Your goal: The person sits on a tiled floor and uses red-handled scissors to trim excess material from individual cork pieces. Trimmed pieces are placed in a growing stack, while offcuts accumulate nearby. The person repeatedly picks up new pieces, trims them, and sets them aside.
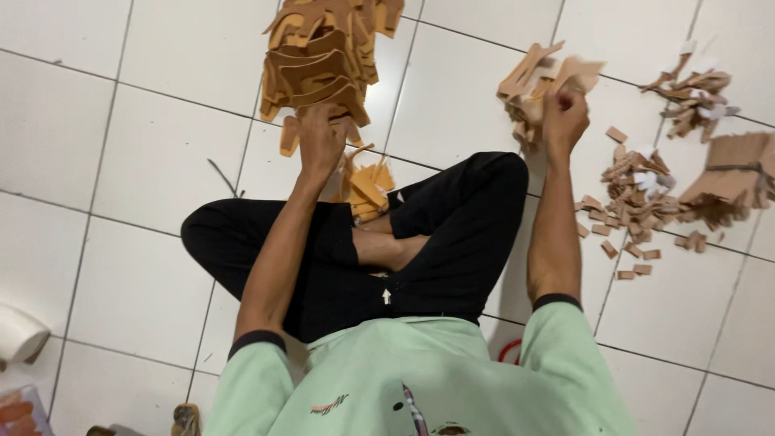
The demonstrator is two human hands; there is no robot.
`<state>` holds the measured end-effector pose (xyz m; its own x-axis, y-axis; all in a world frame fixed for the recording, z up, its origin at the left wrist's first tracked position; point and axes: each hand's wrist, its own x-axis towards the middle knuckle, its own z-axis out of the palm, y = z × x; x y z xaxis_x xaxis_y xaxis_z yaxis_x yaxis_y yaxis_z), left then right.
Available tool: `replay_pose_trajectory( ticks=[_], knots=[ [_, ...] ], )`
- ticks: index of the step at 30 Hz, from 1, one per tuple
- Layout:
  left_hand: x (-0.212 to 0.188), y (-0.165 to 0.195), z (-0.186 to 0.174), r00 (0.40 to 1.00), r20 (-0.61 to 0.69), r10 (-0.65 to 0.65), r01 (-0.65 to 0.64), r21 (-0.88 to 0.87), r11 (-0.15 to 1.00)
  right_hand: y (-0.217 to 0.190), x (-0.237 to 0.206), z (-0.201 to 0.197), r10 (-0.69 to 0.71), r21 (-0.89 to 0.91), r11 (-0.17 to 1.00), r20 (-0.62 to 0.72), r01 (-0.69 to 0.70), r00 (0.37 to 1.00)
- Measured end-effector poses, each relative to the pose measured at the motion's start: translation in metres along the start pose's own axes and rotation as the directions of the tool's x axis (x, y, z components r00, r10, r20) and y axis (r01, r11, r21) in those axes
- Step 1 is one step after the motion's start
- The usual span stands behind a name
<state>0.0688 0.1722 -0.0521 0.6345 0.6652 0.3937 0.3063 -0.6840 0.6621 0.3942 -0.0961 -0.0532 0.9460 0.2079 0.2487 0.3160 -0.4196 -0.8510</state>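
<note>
White tiled floor [137,153], person seated cross-legged; big pile of tan curved cutouts [323,56] ahead. Left hand [320,144] closed on the pile's lower edge; right hand [563,117] fisted around a bunch of tan strips [533,77], raised. Risk: loosely gripped strips could slip and mix with small scraps [634,202] beside the knee.

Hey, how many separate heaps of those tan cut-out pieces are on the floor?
5: a big stack ahead of the left hand, a small one by the knees, one beside the right hand, two further right. More may lie off-frame.
</note>
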Motion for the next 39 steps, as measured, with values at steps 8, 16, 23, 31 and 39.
replay_pose_trajectory(
  ticks=[8, 16, 23, 31, 39],
  knots=[
    [0.039, -0.02, 0.003, 0.961, 0.261, 0.086, -0.222, 0.551, 0.804, 0.0, -0.022, -0.002, 0.06, -0.275, 0.959, -0.051, -0.072, 0.997],
    [-0.016, 0.047, -0.01, 0.933, 0.257, -0.252, 0.328, -0.319, 0.889, -0.097, -0.142, 0.035, -0.257, 0.135, 0.966, 0.383, 0.222, 0.887],
    [-0.073, 0.075, -0.035, 0.892, 0.19, -0.41, 0.446, -0.521, 0.728, -0.143, -0.215, 0.086, -0.153, 0.423, 0.897, 0.568, -0.127, 0.809],
    [-0.1, 0.054, -0.037, 0.72, 0.61, -0.332, 0.691, -0.675, 0.258, -0.081, -0.21, 0.104, 0.08, 0.343, 0.495, 0.897, -0.798, 0.435],
    [-0.092, 0.029, -0.012, 0.729, 0.387, -0.565, 0.338, -0.921, -0.194, -0.112, -0.222, 0.105, 0.189, 0.356, 0.18, 0.902, -0.917, 0.388]
  ],
)
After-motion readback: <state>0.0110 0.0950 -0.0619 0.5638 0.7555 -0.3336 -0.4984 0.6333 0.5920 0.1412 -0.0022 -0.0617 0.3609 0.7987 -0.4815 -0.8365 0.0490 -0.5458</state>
